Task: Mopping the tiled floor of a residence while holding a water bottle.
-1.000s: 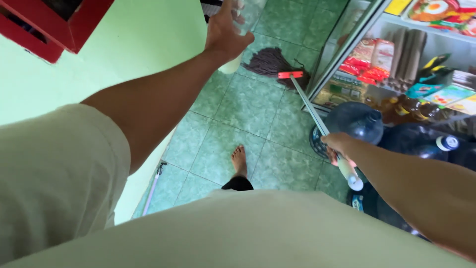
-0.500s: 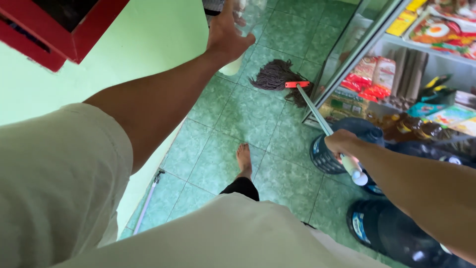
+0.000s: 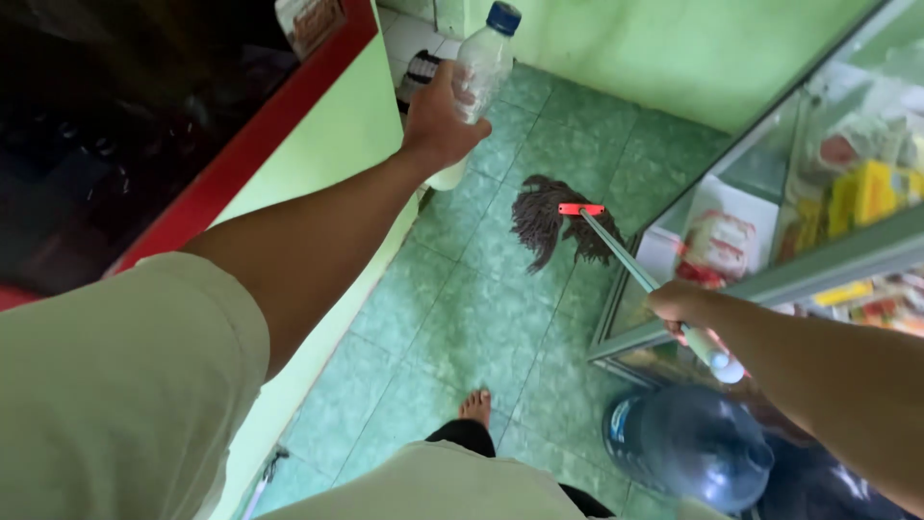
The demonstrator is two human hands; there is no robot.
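Your left hand point(image 3: 438, 120) grips the plastic bottle point(image 3: 474, 82); your right hand point(image 3: 679, 303) has pulled the mop point(image 3: 558, 226) nearer.

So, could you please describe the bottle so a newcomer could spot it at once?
Start at the green tiled floor and find the mop. Up and left of it, the left hand grips a clear plastic bottle. Its blue cap marks it out.

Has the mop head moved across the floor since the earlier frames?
Cannot tell. The mop head lies by the glass cabinet corner as before; the camera swung, so any slide across the tiles is unclear.
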